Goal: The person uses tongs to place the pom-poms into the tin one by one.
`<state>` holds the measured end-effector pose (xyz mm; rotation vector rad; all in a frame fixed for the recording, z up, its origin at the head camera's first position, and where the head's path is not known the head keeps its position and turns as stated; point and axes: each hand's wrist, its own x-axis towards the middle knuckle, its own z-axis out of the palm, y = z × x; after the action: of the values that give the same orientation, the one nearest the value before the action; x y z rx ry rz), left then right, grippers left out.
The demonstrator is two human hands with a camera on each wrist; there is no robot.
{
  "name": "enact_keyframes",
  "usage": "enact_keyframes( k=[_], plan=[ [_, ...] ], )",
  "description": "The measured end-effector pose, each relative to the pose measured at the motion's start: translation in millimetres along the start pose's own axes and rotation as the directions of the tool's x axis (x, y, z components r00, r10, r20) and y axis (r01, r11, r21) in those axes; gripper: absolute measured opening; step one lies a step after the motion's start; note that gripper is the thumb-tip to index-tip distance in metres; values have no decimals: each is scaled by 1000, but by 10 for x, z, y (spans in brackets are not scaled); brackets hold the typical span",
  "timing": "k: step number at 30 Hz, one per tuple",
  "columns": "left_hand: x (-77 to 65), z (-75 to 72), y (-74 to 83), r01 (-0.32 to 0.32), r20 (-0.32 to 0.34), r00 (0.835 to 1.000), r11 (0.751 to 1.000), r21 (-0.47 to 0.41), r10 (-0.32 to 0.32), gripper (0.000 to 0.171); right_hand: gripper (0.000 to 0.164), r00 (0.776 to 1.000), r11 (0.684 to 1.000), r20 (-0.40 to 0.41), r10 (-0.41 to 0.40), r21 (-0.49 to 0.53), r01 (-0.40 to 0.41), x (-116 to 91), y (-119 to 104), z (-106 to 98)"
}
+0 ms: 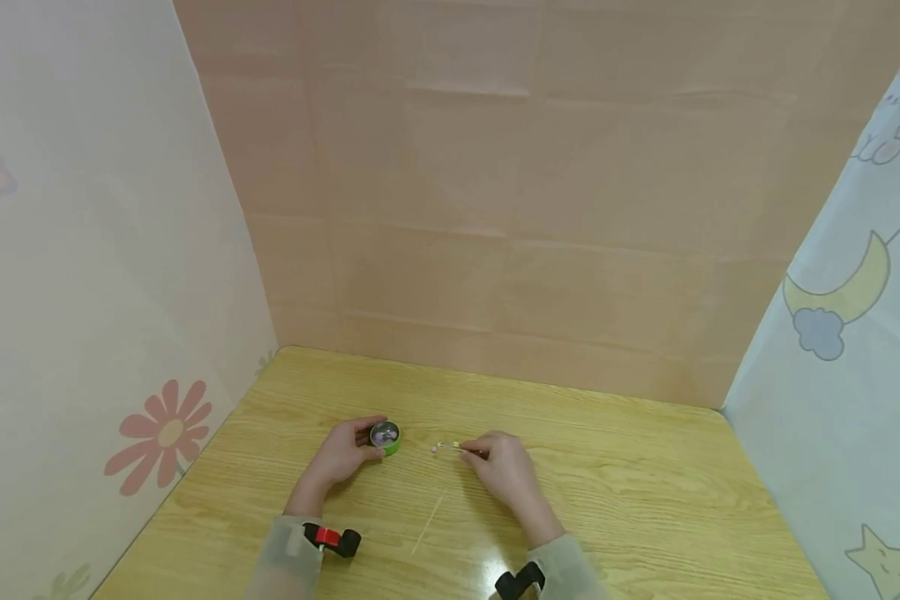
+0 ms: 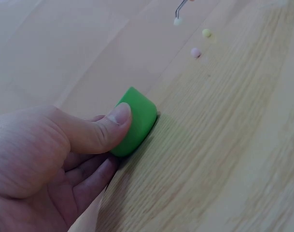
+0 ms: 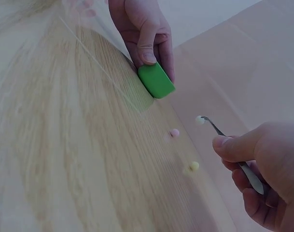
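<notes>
My left hand (image 1: 341, 452) grips a small round green container (image 1: 392, 448) by its side, thumb on the near wall and fingers around the far side. In the head view its open top shows a few pale purplish bits inside. My right hand (image 1: 506, 468) pinches a pair of metal tweezers (image 3: 253, 180) with bent tips. At those tips a whitish ball (image 3: 199, 120) is held above the table, to the right of the container. On the tabletop between the hands lie a pink ball (image 3: 174, 132) and a yellow ball (image 3: 194, 166).
The wood-grain table (image 1: 645, 492) ends at a brown paper backdrop (image 1: 495, 250). Printed white sheets (image 1: 82, 292) stand along both sides. A thin pale line (image 1: 428, 523) runs across the tabletop in front of the hands.
</notes>
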<state>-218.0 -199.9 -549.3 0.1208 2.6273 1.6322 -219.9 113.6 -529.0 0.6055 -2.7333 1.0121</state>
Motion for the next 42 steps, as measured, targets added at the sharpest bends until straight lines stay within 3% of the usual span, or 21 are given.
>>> enact_keyframes(
  k=[14, 32, 42],
  plan=[
    [-1, 6, -12, 5, 10, 1000, 999, -37, -4, 59, 11, 999, 999, 18, -46, 3, 46, 164, -208, 164],
    [5, -5, -1, -7, 11, 1000, 1000, -24, 7, 58, 11, 996, 995, 58, -62, 84, 57, 321, -342, 457],
    [-3, -2, -11, -9, 11, 1000, 999, -31, 10, 57, 12, 991, 996, 106, -85, 0, 86, 382, -460, 561]
  ],
)
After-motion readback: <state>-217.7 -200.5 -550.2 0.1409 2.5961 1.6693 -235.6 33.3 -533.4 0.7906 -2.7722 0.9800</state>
